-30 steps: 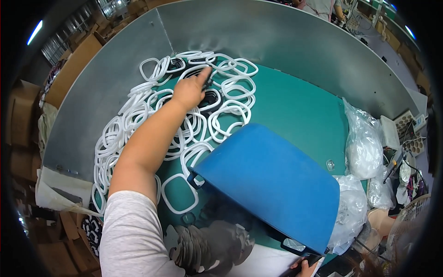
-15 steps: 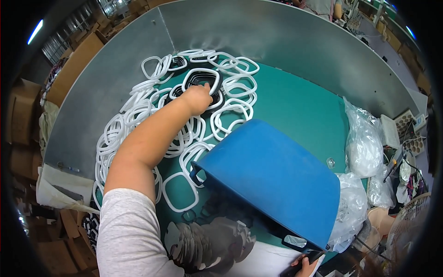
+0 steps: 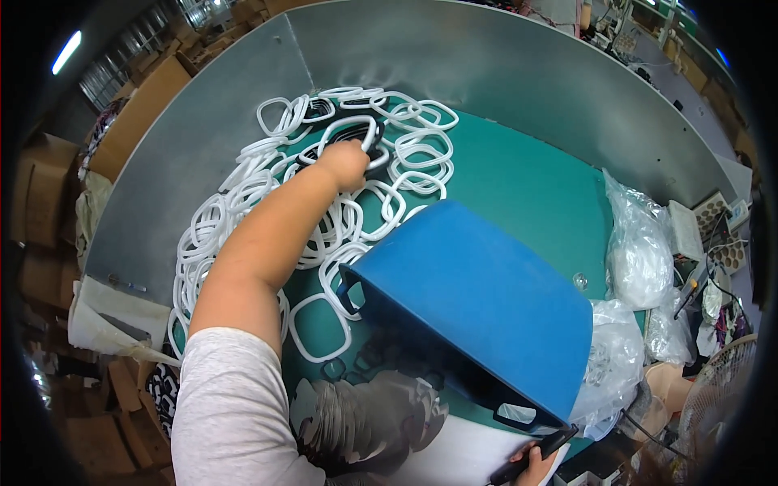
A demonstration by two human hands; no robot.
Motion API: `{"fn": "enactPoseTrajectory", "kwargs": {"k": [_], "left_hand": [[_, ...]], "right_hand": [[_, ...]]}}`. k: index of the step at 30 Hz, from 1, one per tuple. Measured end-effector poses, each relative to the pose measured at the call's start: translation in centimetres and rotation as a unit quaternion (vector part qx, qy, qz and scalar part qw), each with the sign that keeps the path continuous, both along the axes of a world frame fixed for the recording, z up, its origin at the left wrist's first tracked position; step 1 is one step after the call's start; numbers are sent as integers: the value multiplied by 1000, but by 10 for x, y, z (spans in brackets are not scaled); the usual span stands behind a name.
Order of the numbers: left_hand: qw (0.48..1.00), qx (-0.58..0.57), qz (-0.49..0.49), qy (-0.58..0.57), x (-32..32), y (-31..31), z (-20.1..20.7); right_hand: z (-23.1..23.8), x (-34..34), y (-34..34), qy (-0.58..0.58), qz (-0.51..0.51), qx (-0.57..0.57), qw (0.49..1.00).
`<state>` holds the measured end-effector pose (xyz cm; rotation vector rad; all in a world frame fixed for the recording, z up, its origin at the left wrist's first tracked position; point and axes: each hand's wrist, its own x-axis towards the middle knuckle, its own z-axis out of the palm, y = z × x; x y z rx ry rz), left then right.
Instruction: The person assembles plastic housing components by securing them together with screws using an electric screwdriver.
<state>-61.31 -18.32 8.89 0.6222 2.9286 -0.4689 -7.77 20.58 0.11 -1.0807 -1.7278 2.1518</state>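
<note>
My left hand (image 3: 344,166) reaches far out over a pile of rounded-square rings. Its fingers are curled onto a white ring frame (image 3: 350,123), which lies against black ring frames (image 3: 378,138); the fingertips are partly hidden. Many more white rings (image 3: 203,223) spread around and beneath my left forearm. Low at the right, my right hand (image 3: 535,468) is closed around a flat, elongated black piece (image 3: 545,447), of a kind I cannot make out. Just above it is the lower edge of a tipped blue plastic bin (image 3: 486,300), its opening facing toward me.
A stack of thin dark grey sheets (image 3: 365,413) lies near me beside a white surface (image 3: 462,454). Clear plastic bags (image 3: 640,243) sit at the right of the green tabletop (image 3: 519,186). A curved metal wall (image 3: 486,57) encloses the far side. A fan (image 3: 721,389) stands at lower right.
My left hand has closed further over the ring frame, which now sits more tilted. The black piece in my right hand has risen slightly and shows more. The view has shifted a little.
</note>
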Motion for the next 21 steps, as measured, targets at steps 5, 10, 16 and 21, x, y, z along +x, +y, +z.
{"fn": "enactPoseTrajectory", "kwargs": {"k": [5, 10, 16, 21], "left_hand": [[949, 257, 91, 160, 20, -29, 44], [886, 374, 57, 268, 83, -55, 107], [933, 262, 8, 246, 233, -87, 129], [974, 194, -4, 120, 363, -114, 99]], "right_hand": [[11, -2, -1, 28, 23, -20, 999], [-27, 24, 11, 68, -9, -23, 997], [-28, 20, 11, 115, -11, -60, 992], [-29, 20, 13, 164, 25, -73, 983]]}}
